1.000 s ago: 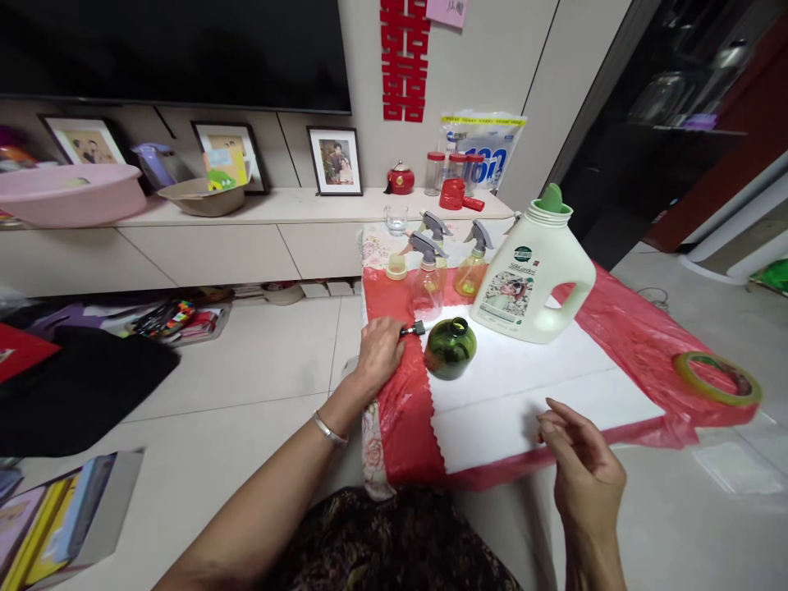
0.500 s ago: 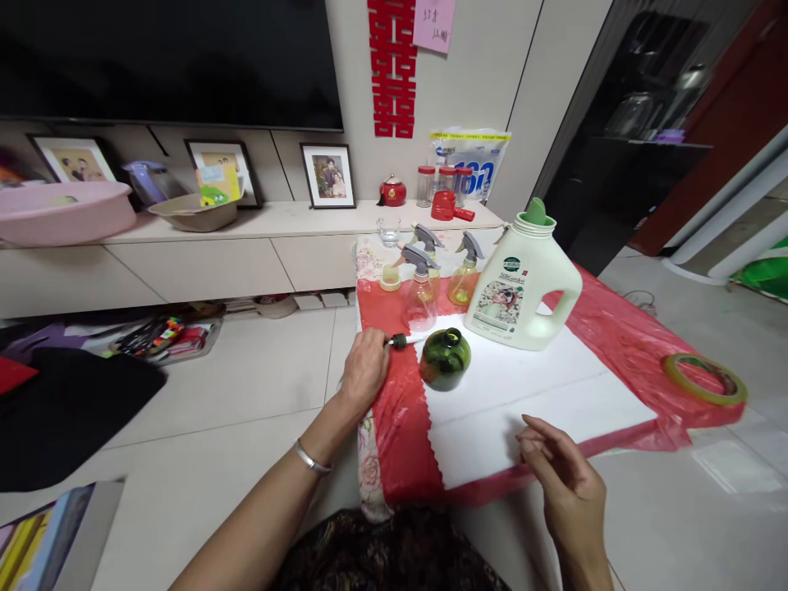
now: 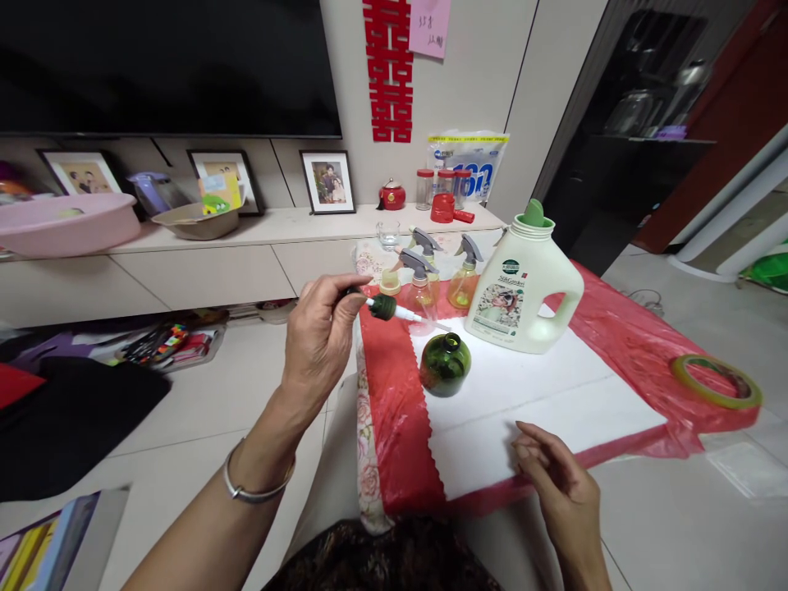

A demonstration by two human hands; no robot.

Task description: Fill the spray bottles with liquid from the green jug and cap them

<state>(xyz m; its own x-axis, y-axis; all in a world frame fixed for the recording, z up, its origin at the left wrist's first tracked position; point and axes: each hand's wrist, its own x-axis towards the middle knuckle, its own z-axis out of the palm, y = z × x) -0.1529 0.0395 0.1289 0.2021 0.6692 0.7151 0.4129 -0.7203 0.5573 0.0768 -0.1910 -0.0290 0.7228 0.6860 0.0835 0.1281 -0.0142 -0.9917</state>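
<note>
The left hand (image 3: 320, 336) pinches a dark-green pump cap (image 3: 382, 308) between thumb and fingertips. Its white tube runs nearly level, tip pointing right and slightly down toward the open green bottle (image 3: 444, 365). The right hand (image 3: 554, 484) is loosely curled and empty at the near table edge. Beyond it, a white jug (image 3: 523, 287) reads "Silk Garden".

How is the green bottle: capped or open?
Open: the green bottle has a bare mouth; the left hand holds the pump cap away from it.

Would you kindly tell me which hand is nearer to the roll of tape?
Right. The right hand is left of the roll of tape and nearer the person; the left hand, holding a pump cap, is raised farther left.
</note>
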